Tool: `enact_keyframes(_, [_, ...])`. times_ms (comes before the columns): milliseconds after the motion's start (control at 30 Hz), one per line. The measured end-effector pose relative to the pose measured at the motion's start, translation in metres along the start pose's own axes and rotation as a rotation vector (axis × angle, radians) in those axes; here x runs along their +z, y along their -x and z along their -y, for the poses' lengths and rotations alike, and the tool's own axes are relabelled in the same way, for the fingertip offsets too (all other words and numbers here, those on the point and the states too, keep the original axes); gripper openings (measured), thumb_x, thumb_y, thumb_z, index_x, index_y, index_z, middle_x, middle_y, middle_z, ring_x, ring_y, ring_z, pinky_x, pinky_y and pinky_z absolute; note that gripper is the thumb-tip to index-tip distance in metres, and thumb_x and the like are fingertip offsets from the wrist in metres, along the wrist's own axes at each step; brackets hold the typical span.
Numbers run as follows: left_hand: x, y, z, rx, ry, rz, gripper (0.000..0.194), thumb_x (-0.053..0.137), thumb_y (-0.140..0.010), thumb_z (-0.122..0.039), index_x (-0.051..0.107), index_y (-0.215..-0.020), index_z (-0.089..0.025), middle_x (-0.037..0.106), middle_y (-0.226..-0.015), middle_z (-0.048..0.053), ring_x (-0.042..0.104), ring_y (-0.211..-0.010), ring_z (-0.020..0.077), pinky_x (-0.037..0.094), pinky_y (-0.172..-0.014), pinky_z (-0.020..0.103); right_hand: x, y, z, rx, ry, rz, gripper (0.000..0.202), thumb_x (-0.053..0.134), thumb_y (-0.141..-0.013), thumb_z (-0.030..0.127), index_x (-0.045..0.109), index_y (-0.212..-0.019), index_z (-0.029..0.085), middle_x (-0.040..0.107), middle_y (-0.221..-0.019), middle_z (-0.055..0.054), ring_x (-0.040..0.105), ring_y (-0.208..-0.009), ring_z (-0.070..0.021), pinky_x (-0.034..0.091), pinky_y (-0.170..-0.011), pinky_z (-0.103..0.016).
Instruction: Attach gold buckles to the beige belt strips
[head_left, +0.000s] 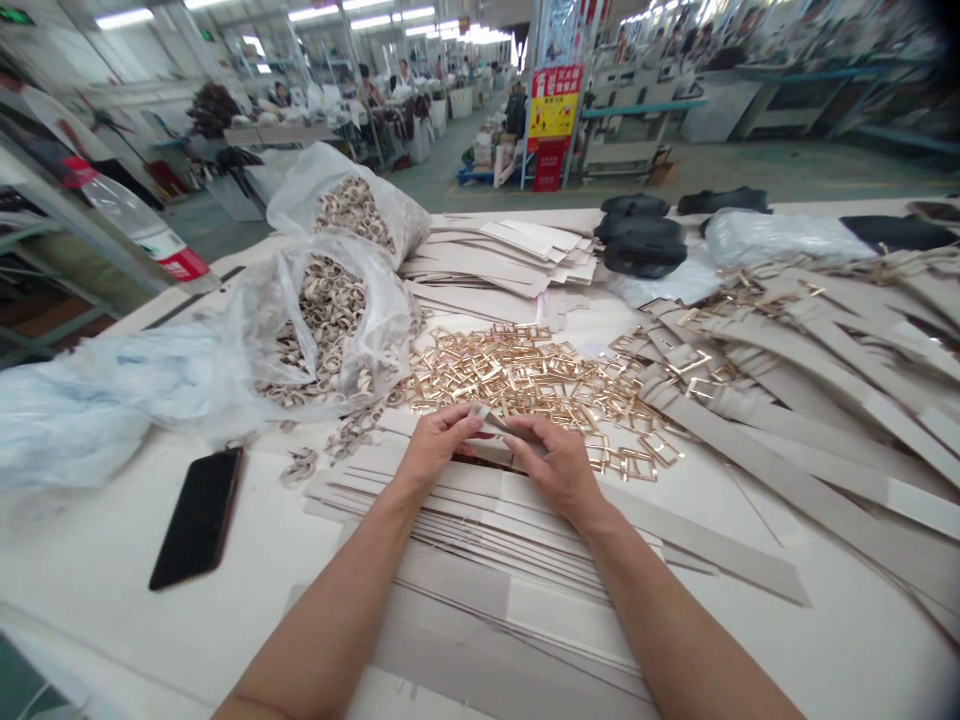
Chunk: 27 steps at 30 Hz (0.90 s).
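My left hand [441,440] and my right hand [556,462] are close together at the middle of the table. Both pinch a grey-beige belt strap [491,418], its end bent up between thumbs and fingers. Part of the strap is hidden by the fingers. Just beyond my hands spreads a heap of gold rectangular buckles [510,370]. Below my wrists lies a fanned stack of flat belt straps [480,510]. Small beige strap loops [352,435] are scattered to the left of my left hand.
Two plastic bags of loops [386,340] stand at the left, near a black phone [196,515] and a bottle [154,225]. Straps with buckles [810,370] pile up at the right. More straps [495,250] and black bundles [643,240] lie at the back.
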<state>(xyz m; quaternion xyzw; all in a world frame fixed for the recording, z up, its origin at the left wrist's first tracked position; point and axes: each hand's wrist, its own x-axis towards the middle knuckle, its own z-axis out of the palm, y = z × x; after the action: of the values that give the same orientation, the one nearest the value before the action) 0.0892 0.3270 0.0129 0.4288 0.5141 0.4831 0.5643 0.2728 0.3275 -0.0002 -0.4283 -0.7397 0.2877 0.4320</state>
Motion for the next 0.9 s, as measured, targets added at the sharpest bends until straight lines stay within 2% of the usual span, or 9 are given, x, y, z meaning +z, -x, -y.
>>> enact_keyframes(100, [0.005, 0.003, 0.002, 0.037, -0.015, -0.036, 0.040, 0.072, -0.068, -0.040, 0.069, -0.103, -0.021, 0.070, -0.094, 0.002, 0.063, -0.080, 0.0163, 0.050, -0.058, 0.020, 0.006, 0.003, 0.005, -0.012, 0.057, -0.043, 0.022, 0.053, -0.085, 0.030, 0.062, -0.103, 0.020, 0.069, -0.099, -0.005, 0.064, -0.088, -0.0163, 0.049, -0.082, -0.029])
enact_keyframes(200, [0.007, 0.002, 0.003, -0.032, -0.036, 0.040, 0.040, 0.074, -0.066, -0.042, 0.070, -0.097, -0.017, 0.070, -0.082, 0.003, 0.063, -0.071, 0.0156, 0.050, -0.058, 0.023, 0.009, 0.004, 0.007, 0.027, 0.038, -0.049, 0.029, 0.055, -0.084, 0.034, 0.058, -0.110, 0.020, 0.067, -0.105, -0.007, 0.063, -0.091, -0.0179, 0.048, -0.082, -0.030])
enact_keyframes(333, [0.008, 0.002, 0.003, -0.066, -0.118, 0.153, 0.033, 0.072, -0.067, -0.043, 0.070, -0.081, -0.013, 0.068, -0.069, 0.003, 0.060, -0.061, 0.0139, 0.046, -0.056, 0.023, 0.005, 0.002, 0.005, 0.178, -0.160, 0.079, 0.060, 0.062, -0.078, 0.039, 0.041, -0.131, 0.021, 0.068, -0.092, -0.003, 0.063, -0.081, -0.0171, 0.048, -0.079, -0.030])
enact_keyframes(400, [0.010, 0.005, 0.003, -0.038, -0.151, 0.211, 0.032, 0.068, -0.071, -0.044, 0.070, -0.078, -0.013, 0.068, -0.070, 0.003, 0.060, -0.062, 0.0135, 0.046, -0.058, 0.022, 0.003, 0.001, 0.004, 0.238, -0.256, 0.114, 0.062, 0.060, -0.079, 0.042, 0.040, -0.133, 0.020, 0.067, -0.082, 0.000, 0.062, -0.074, -0.0154, 0.048, -0.075, -0.028])
enact_keyframes(600, [0.024, 0.020, -0.005, 0.116, -0.421, 0.321, 0.030, 0.056, -0.080, -0.042, 0.070, -0.077, -0.015, 0.068, -0.073, 0.003, 0.060, -0.069, 0.0162, 0.046, -0.061, 0.023, 0.003, 0.001, 0.003, 0.238, -0.229, -0.009, 0.036, 0.053, -0.083, 0.045, 0.065, -0.105, 0.020, 0.068, -0.089, -0.004, 0.060, -0.079, -0.0164, 0.046, -0.074, -0.028])
enact_keyframes(700, [0.013, 0.008, -0.021, 0.183, -0.557, 0.452, 0.026, 0.064, -0.074, -0.037, 0.071, -0.088, -0.016, 0.069, -0.078, 0.003, 0.061, -0.070, 0.0166, 0.046, -0.062, 0.023, 0.000, -0.001, -0.003, 0.306, -0.250, -0.100, 0.035, 0.054, -0.081, 0.049, 0.068, -0.091, 0.018, 0.068, -0.082, -0.003, 0.059, -0.073, -0.0160, 0.045, -0.069, -0.027])
enact_keyframes(767, [-0.003, -0.013, -0.028, 0.219, -0.671, 0.367, 0.030, 0.061, -0.076, -0.035, 0.070, -0.100, -0.019, 0.071, -0.087, 0.004, 0.062, -0.072, 0.0171, 0.047, -0.065, 0.025, -0.003, -0.004, -0.009, 0.387, -0.256, -0.182, 0.037, 0.056, -0.079, 0.052, 0.068, -0.086, 0.017, 0.065, -0.072, -0.001, 0.056, -0.067, -0.0148, 0.043, -0.063, -0.026])
enact_keyframes(833, [-0.018, -0.041, -0.030, 0.296, -0.892, 0.099, 0.028, 0.056, -0.079, -0.030, 0.069, -0.100, -0.019, 0.070, -0.091, 0.006, 0.062, -0.075, 0.0185, 0.046, -0.070, 0.028, -0.006, -0.007, -0.014, 0.439, -0.276, -0.247, 0.039, 0.055, -0.078, 0.053, 0.067, -0.084, 0.017, 0.062, -0.067, 0.000, 0.053, -0.063, -0.0137, 0.041, -0.060, -0.025])
enact_keyframes(900, [-0.028, -0.067, -0.025, 0.334, -1.140, -0.052, 0.024, 0.058, -0.076, -0.025, 0.070, -0.095, -0.017, 0.069, -0.091, 0.008, 0.061, -0.081, 0.0209, 0.045, -0.076, 0.031, -0.008, -0.009, -0.018, 0.456, -0.297, -0.274, 0.039, 0.054, -0.079, 0.054, 0.067, -0.083, 0.017, 0.060, -0.065, 0.001, 0.051, -0.061, -0.0129, 0.039, -0.059, -0.024])
